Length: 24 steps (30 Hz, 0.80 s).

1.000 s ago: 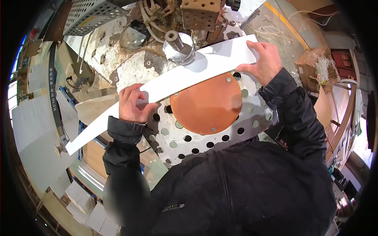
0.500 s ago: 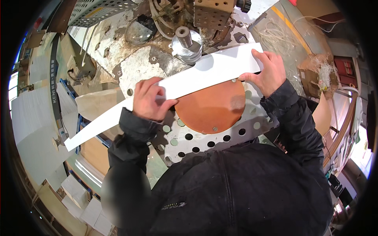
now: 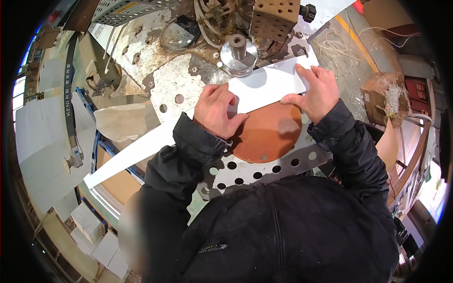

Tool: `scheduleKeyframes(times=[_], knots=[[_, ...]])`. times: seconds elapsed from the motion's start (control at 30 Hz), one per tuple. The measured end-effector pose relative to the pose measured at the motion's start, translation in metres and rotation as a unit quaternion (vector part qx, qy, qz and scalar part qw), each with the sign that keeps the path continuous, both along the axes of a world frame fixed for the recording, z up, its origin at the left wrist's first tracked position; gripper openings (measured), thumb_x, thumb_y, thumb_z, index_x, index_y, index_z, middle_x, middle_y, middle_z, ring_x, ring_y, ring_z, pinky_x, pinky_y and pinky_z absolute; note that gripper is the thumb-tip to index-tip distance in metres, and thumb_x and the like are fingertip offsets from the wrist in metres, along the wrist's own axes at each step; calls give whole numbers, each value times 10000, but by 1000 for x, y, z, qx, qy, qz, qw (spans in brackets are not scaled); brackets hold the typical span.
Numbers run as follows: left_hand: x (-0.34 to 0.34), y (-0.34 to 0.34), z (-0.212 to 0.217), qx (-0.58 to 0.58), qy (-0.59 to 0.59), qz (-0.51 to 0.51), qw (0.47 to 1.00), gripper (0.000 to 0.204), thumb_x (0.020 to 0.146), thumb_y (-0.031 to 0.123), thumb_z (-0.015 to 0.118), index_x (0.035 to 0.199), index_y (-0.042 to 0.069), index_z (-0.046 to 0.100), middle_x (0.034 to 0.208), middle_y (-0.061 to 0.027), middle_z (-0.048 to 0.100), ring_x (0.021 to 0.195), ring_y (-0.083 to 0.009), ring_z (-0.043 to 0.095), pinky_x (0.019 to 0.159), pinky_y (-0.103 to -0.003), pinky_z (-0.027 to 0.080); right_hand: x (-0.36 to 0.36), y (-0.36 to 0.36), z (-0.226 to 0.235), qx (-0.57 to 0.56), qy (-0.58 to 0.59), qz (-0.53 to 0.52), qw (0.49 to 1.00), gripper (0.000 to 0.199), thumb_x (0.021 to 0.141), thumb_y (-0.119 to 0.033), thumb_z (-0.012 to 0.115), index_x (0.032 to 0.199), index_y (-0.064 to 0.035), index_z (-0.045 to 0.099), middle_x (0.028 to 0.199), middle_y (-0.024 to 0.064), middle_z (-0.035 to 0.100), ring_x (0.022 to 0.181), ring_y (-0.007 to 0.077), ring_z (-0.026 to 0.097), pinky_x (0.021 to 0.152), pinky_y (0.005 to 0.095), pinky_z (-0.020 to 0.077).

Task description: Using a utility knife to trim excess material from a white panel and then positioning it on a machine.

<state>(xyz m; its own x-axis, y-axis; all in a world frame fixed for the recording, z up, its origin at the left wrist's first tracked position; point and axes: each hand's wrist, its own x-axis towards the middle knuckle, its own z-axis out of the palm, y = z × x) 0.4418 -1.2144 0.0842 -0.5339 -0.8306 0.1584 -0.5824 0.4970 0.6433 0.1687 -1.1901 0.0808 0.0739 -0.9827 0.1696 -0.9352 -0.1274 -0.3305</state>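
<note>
A long white board, like a flat strip, slants across the work from lower left to upper right. My right hand grips its right end, with the thumb on the near edge and the fingers on the far side. My left hand holds the board around its middle, thumb on the near edge and fingers bent over the top. Beneath and nearer to me lies a round orange-brown plate, partly covered by the board and my left thumb. Just beyond the far edge stands a round metal spindle head; whether the board touches it, I cannot tell.
A perforated metal table carries the plate. Behind the spindle are a perforated metal guard, hoses and a worn machine top. Stacked white sheets stand at left. At right sit a cardboard box and tangled white strapping.
My left hand has slid right along the board, closer to my right hand. The board's right end and my right hand have shifted a little left relative to the plate. The view has moved slightly.
</note>
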Motion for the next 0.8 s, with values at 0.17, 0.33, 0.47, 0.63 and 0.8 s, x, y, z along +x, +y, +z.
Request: scheduleKeyframes(times=[0.17,0.33,0.47,0.63,0.8], knots=[[13,1,4,-12,-30,-30,999,376,611,126,845,835,37,557,891,-104,595,873,-371,554,787,-424,475,11,-4,3,14,10,5,1000,752,585,-489,851,1206,-119,644,1129,238,605,1022,381,545,867,432,490],[20,6,4,-27,-38,-26,999,392,614,124,847,852,45,545,880,-124,586,855,-376,534,790,-428,467,21,-5,8,43,33,1,999,801,576,-477,860,1250,-116,623,1149,227,606,1046,380,550,904,435,472],[27,13,2,-40,-52,-22,998,390,619,139,850,848,50,547,881,-128,587,859,-372,534,807,-431,454,31,-6,11,53,31,19,998,799,594,-497,838,1252,-99,619,1151,228,607,1028,374,556,892,419,484],[38,24,-1,-59,-94,-5,994,407,660,177,835,922,25,563,843,-109,591,907,-381,544,866,-447,412,41,-7,21,94,35,35,994,784,624,-495,816,1262,-90,604,1161,234,603,1014,372,554,888,426,491],[46,42,-5,-66,-132,54,988,765,663,224,847,1280,-56,491,843,-90,613,1086,-383,533,934,-481,377,47,-7,20,62,51,68,994,813,666,-556,778,1267,-45,581,1075,246,616,959,366,559,878,425,466]])
